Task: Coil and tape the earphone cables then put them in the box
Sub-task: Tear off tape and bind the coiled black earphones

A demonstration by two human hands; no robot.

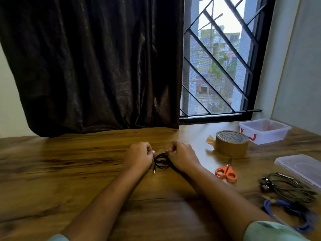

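A black earphone cable point(161, 162) lies coiled on the wooden table point(69, 171), its jack plug pointing toward me. My left hand point(139, 156) pinches the coil's left side with curled fingers. My right hand point(182, 156) grips its right side. A roll of brown tape point(231, 142) stands right of my hands, a loose end sticking out. The clear plastic box point(264, 131) with red handles sits open at the back right. Orange-handled scissors point(226, 172) lie below the tape.
The box lid point(300, 168) lies at the right edge. Near it lie a dark grey bundled earphone cable point(288, 186) and a blue cable point(286, 214). A dark curtain point(95, 66) and a barred window point(218, 63) stand behind the table.
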